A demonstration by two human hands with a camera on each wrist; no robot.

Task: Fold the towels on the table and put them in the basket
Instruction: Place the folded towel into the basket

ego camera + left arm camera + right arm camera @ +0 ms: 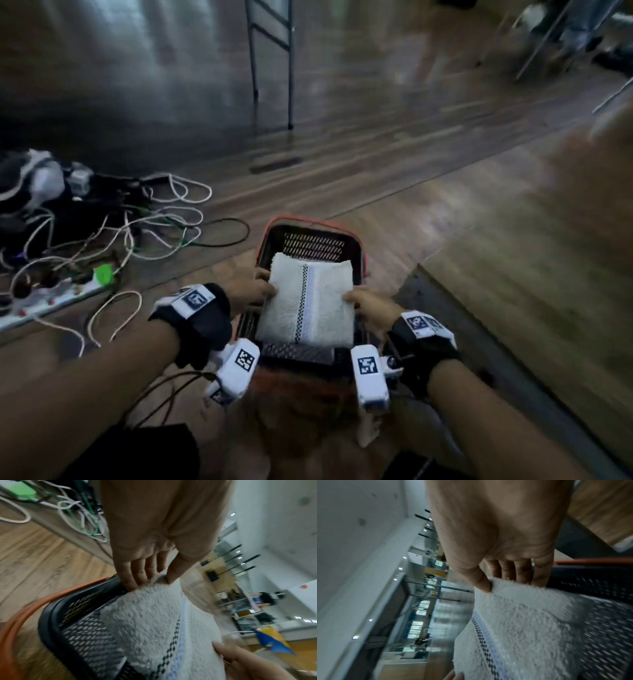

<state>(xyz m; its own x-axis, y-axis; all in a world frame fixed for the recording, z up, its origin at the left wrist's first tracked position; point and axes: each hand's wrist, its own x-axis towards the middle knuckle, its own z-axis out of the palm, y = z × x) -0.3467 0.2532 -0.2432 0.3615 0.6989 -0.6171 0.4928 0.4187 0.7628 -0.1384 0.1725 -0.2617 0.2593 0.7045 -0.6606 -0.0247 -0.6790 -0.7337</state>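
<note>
A folded white towel [308, 301] with a dark checkered line and a pale blue stripe hangs just over the open top of a black mesh basket [308, 245] with orange handles, on the floor. My left hand [255, 289] pinches the towel's left edge, thumb on top and fingers beneath [135, 577]. My right hand [368, 303] pinches the right edge the same way [483, 584]. The towel [154, 622] sags between both hands above the basket wall [82, 635]. In the right wrist view the towel [522, 622] covers part of the basket mesh [607, 635].
A tangle of white and green cables [137, 233] and a power strip [51, 301] lie on the wood floor to the left. A wooden tabletop [548, 274] rises at the right. Metal frame legs [270, 61] stand farther back.
</note>
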